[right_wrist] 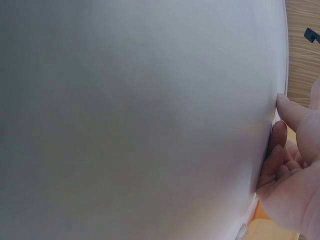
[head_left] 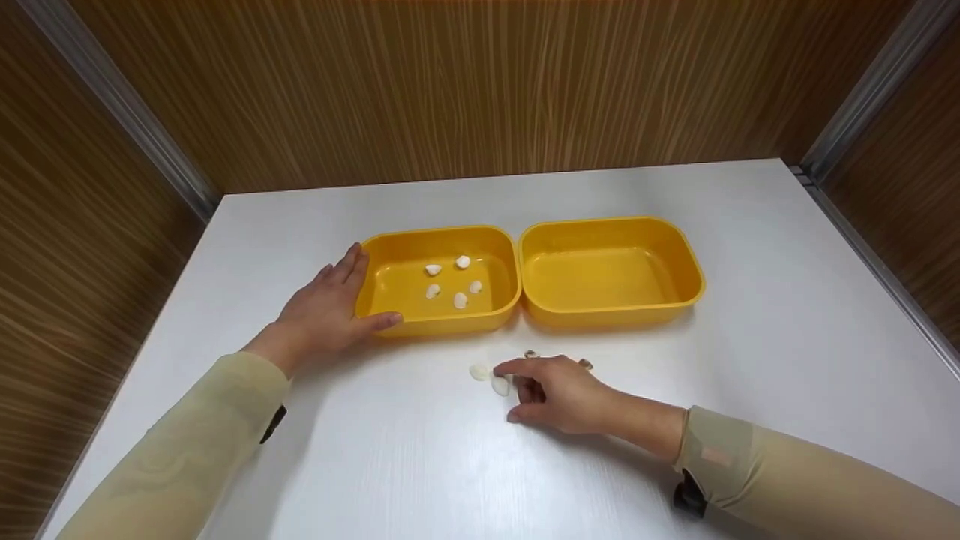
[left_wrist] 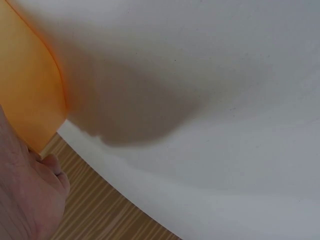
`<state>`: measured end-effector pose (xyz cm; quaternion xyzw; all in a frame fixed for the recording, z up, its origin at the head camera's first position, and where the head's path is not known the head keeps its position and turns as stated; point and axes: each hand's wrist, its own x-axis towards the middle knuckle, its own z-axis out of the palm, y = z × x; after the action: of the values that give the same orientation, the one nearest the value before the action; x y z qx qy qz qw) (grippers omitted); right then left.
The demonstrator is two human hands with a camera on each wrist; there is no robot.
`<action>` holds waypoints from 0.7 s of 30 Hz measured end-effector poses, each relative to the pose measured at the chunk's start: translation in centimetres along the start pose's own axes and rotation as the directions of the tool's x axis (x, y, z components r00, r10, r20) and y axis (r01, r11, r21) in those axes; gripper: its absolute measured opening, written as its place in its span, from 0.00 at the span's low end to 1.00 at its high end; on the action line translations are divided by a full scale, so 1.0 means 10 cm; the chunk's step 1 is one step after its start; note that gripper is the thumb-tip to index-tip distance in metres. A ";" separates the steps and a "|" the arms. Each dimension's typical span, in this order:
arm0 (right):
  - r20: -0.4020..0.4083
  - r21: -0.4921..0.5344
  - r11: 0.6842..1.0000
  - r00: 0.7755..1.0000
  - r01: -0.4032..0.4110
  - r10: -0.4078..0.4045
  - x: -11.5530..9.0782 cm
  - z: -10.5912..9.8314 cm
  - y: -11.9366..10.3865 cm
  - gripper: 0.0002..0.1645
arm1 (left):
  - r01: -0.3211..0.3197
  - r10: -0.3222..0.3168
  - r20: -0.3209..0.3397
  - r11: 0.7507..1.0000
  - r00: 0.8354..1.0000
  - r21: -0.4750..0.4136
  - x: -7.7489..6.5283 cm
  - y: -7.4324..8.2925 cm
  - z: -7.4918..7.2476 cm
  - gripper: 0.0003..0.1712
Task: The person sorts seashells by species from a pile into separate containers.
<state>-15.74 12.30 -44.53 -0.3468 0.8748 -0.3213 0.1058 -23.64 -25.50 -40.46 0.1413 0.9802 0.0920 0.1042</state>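
Observation:
My left hand [head_left: 319, 311] rests against the left end of the left yellow bin [head_left: 442, 325], its fingers along the side wall and its thumb at the front rim. In the left wrist view, part of that hand [left_wrist: 35, 200] shows beside the bin's wall [left_wrist: 32, 75]. Several small white shell-like pieces [head_left: 460, 300] lie apart on the bin's floor. My right hand [head_left: 559, 394] is low over the table in front of the bins. Its index fingertip is right at a flat whitish piece [head_left: 500, 385], with the thumb apart from it. Another whitish piece [head_left: 479, 371] lies just left.
A second yellow bin [head_left: 611, 316] stands against the right side of the first, with nothing in it. Small brownish pieces [head_left: 585, 364] lie just behind the right hand. Wood-grain panels [head_left: 487, 90] enclose the white table [head_left: 420, 450] at the back and sides.

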 end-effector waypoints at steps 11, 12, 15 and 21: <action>-0.020 0.007 0.999 0.999 0.034 -0.034 0.01 0.03 0.01 0.30 | -0.008 0.008 0.001 1.000 1.000 0.000 -0.03 0.01 -0.01 0.75; -0.024 0.002 0.999 0.999 0.034 -0.034 0.01 0.03 0.01 0.30 | -0.008 0.008 0.001 1.000 1.000 -0.002 -0.03 0.01 -0.01 0.75; -0.028 -0.005 0.999 0.999 0.032 -0.032 0.00 0.02 0.01 0.29 | -0.010 0.010 0.001 1.000 1.000 -0.006 -0.02 0.01 -0.01 0.75; -0.027 -0.011 0.999 0.999 0.038 -0.038 -0.01 0.02 0.01 0.24 | -0.007 0.007 0.002 1.000 1.000 -0.008 -0.03 0.01 -0.01 0.75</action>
<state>-15.64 12.27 -44.75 -0.3594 0.8710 -0.3237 0.0858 -23.40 -25.50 -40.30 0.1446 0.9791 0.0961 0.1056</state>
